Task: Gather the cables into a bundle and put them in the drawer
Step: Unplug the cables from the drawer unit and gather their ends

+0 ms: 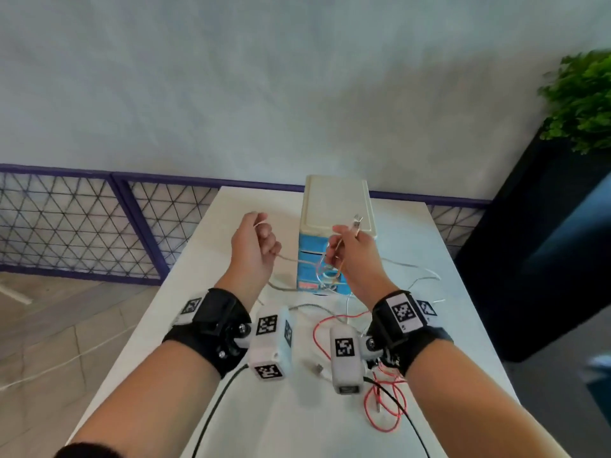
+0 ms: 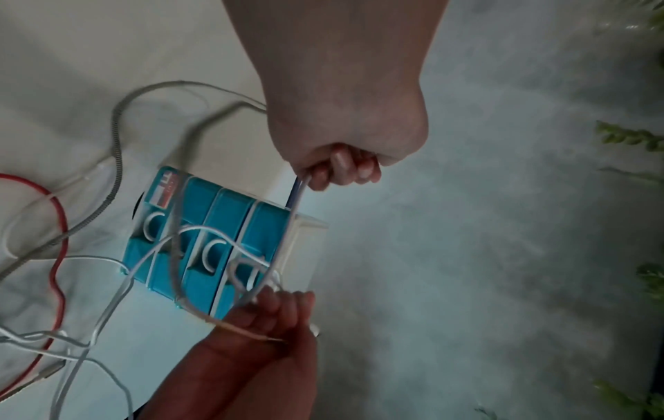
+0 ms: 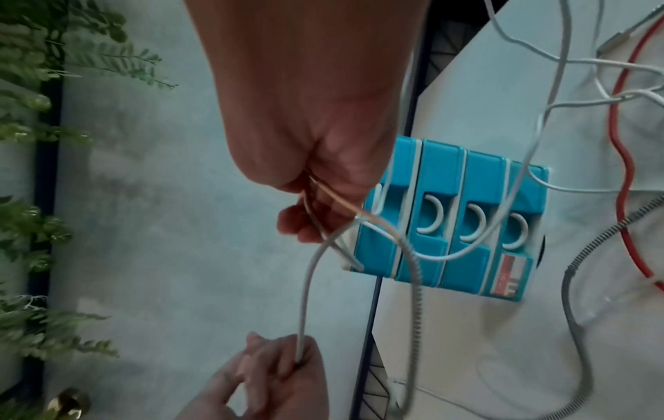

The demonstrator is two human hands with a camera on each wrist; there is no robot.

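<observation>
A white cable point(image 1: 264, 223) runs taut between my two raised hands in front of the blue drawer unit point(image 1: 309, 269). My left hand point(image 1: 261, 231) grips one stretch of it in a fist point(image 2: 337, 167). My right hand point(image 1: 344, 246) pinches gathered loops of that cable point(image 3: 305, 298), and a USB plug point(image 1: 357, 223) sticks up above its fingers point(image 3: 309, 221). The unit's several drawers point(image 3: 456, 216) are shut. On the white table point(image 1: 231, 375) lie a red cable point(image 1: 383, 401), a grey braided cable point(image 2: 115, 142) and more white cables point(image 1: 423, 272), loosely tangled.
The drawer unit's cream top point(image 1: 337, 200) stands at the table's far edge. A purple mesh fence point(image 1: 99, 226) runs behind the table. A green plant point(image 1: 585, 94) in a black planter stands at the right. Black cords trail from both wrist cameras towards me.
</observation>
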